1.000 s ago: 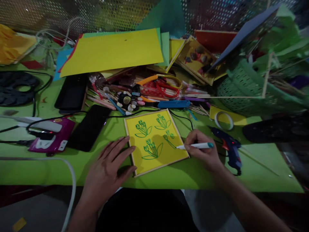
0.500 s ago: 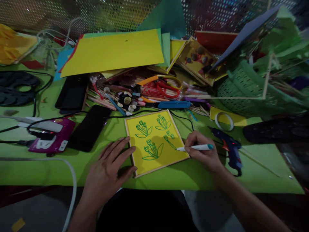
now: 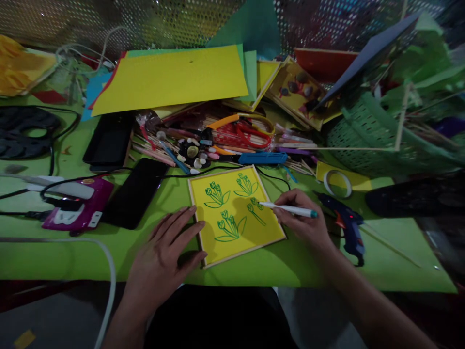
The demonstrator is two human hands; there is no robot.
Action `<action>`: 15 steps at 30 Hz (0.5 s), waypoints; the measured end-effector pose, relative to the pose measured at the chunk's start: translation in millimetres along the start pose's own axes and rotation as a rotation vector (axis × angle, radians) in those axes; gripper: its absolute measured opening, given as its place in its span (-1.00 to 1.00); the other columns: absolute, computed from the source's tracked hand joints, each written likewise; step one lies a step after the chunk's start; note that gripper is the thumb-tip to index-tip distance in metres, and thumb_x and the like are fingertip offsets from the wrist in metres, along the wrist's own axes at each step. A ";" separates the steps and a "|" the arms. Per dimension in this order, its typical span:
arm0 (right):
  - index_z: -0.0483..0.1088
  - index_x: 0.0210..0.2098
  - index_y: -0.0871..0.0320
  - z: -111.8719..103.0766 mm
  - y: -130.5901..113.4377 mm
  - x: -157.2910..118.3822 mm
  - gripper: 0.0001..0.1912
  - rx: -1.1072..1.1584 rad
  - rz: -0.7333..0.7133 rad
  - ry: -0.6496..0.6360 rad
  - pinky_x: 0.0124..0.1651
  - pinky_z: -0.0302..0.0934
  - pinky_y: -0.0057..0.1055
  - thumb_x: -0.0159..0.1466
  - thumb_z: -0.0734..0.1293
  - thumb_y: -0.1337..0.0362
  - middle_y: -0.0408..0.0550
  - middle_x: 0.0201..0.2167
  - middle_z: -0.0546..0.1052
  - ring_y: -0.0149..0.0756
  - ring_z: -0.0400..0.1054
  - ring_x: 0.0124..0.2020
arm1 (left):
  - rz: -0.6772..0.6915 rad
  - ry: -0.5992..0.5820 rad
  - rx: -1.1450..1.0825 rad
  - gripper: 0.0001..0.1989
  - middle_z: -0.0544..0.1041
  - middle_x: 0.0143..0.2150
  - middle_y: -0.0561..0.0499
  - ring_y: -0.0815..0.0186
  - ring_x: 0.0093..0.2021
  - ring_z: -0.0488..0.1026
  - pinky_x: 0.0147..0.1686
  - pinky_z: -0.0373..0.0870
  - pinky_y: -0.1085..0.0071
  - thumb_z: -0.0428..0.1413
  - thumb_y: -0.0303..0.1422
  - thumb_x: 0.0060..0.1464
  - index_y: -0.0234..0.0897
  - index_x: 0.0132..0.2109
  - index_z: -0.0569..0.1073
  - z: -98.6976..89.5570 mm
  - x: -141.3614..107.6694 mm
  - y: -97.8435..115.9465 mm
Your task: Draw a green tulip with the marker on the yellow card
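Observation:
A yellow card with a thin wooden frame [image 3: 218,254] lies on the green tabletop in front of me. Several bunches of tulips are drawn on it in green; the one at the right has flower heads and stems but no leaves. My right hand [image 3: 305,220] pinches a white marker [image 3: 294,210] with a green end, its tip at the right-hand tulip heads. Flat on the table, fingers spread, my left hand [image 3: 163,247] touches the card's left edge with its fingertips.
Dark phones [image 3: 136,194] and a purple power strip [image 3: 82,206] lie at the left. A glue gun [image 3: 345,225], a tape roll [image 3: 337,184] and a green basket [image 3: 366,131] are at the right. Behind the card are scissors [image 3: 218,122], a blue cutter [image 3: 263,158] and yellow sheets [image 3: 174,77].
My right hand has moved the marker tip up from the lower end of a stem to the right-hand flower heads. My left hand stays in place.

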State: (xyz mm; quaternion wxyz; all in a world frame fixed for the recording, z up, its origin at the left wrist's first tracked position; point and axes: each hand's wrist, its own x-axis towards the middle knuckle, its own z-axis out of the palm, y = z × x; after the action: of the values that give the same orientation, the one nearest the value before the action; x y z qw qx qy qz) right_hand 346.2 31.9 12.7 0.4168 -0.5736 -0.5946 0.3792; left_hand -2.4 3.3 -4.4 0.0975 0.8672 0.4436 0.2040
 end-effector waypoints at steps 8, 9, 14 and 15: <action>0.46 -0.34 0.10 3.1 -7.2 3.9 -0.87 -0.092 -0.003 0.018 -0.50 0.12 -0.42 0.21 0.48 0.23 -0.15 -0.50 0.53 -0.36 0.28 -0.54 | -0.008 -0.004 0.004 -0.51 0.36 0.46 -0.14 0.04 0.43 0.34 0.37 0.32 -0.01 0.19 -0.22 0.34 -0.12 0.35 0.35 -0.5 -0.8 0.5; 0.46 -0.35 0.10 3.4 -7.9 4.4 -0.86 -0.097 -0.001 0.016 -0.50 0.13 -0.42 0.21 0.48 0.22 -0.14 -0.50 0.53 -0.36 0.29 -0.54 | -0.007 -0.008 0.004 -0.51 0.35 0.46 -0.14 0.03 0.43 0.33 0.37 0.32 -0.01 0.19 -0.22 0.34 -0.12 0.34 0.35 -0.5 -0.8 0.3; 0.46 -0.36 0.09 3.6 -8.8 4.8 -0.85 -0.095 -0.002 0.008 -0.50 0.15 -0.42 0.21 0.49 0.20 -0.14 -0.52 0.52 -0.34 0.30 -0.54 | -0.013 -0.017 -0.001 -0.52 0.35 0.47 -0.14 0.03 0.43 0.34 0.37 0.32 -0.02 0.18 -0.25 0.34 -0.13 0.34 0.36 -1.5 0.1 0.9; 0.46 -0.36 0.09 3.5 -8.5 4.7 -0.84 -0.095 -0.001 0.008 -0.50 0.15 -0.41 0.21 0.49 0.20 -0.14 -0.52 0.51 -0.34 0.29 -0.54 | -0.016 -0.013 -0.004 -0.53 0.35 0.47 -0.14 0.03 0.43 0.34 0.37 0.32 -0.01 0.18 -0.25 0.34 -0.13 0.33 0.37 -1.7 0.2 1.1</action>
State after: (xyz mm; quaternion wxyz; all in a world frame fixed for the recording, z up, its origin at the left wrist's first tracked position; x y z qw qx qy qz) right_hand 339.8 36.2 19.6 0.3918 -0.5938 -0.6105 0.3481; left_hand -2.2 2.8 -2.4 0.1038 0.8647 0.4496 0.1985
